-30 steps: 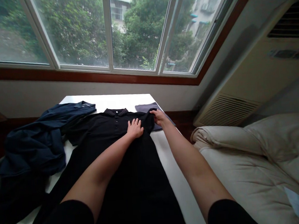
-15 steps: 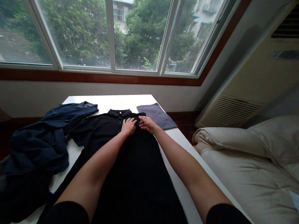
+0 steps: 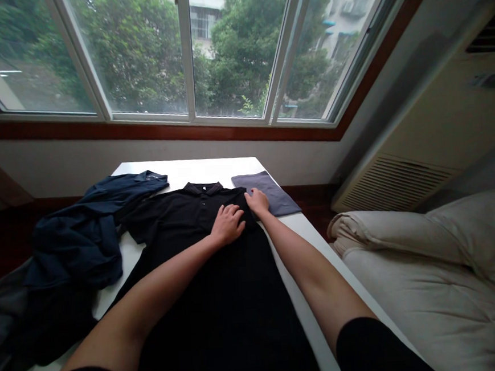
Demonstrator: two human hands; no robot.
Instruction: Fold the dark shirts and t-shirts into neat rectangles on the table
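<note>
Rests left hand (image 3: 228, 225), loosely spread, on shirt (image 3: 237, 272); touches its one-o'clock edge with right hand (image 3: 258, 202) (cannot tell whether pinching), beside cloth (image 3: 277, 192) at two o'clock.

"Where did this one view look from?"
"From the wearer's head, forward and down over the white table (image 3: 190, 170)."
"What did it face?"
"The window (image 3: 188, 58), which crossed the top of the view, with the beige sofa (image 3: 410, 298) running out past its right border."
"And how near was it?"
"Near enough that the bottom border cut the wearer's right sleeve (image 3: 378, 349), while the left hand (image 3: 227, 224) and right hand (image 3: 257, 202) were around mid-view, the table's far edge beyond them."
</note>
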